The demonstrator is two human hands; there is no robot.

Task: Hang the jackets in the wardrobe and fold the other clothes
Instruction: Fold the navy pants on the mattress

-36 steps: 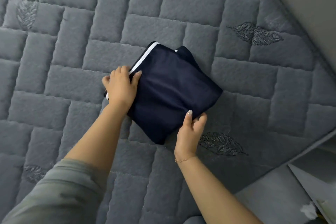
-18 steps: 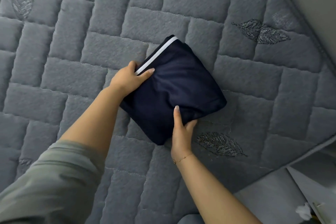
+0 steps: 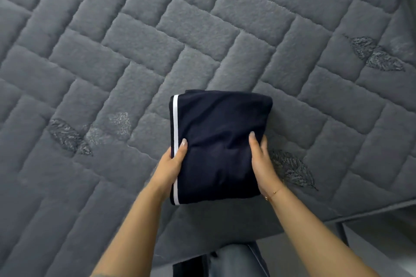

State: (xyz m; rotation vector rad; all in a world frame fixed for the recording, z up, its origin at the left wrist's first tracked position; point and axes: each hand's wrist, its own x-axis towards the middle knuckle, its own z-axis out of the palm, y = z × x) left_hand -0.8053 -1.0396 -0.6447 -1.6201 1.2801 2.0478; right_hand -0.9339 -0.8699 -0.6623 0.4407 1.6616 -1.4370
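A folded navy garment (image 3: 219,141) with a white stripe along its left edge sits over the grey quilted bed (image 3: 157,40), near the bed's front edge. My left hand (image 3: 172,164) grips its left side, thumb on top by the stripe and fingers hidden underneath. My right hand (image 3: 262,159) grips its right side the same way, thumb on top. Whether the bundle rests on the bed or is lifted a little off it, I cannot tell. No jacket or wardrobe is in view.
The bed's front edge (image 3: 337,213) runs along the lower right, with pale floor (image 3: 371,243) beyond it. My legs in dark and grey cloth (image 3: 234,261) show below the edge. Embroidered leaves (image 3: 290,168) mark the cover.
The garment has turned from a diamond angle to square with me and sits closer to the bed's front edge. Both hands slid to its two sides, and the view shifted along the bed.
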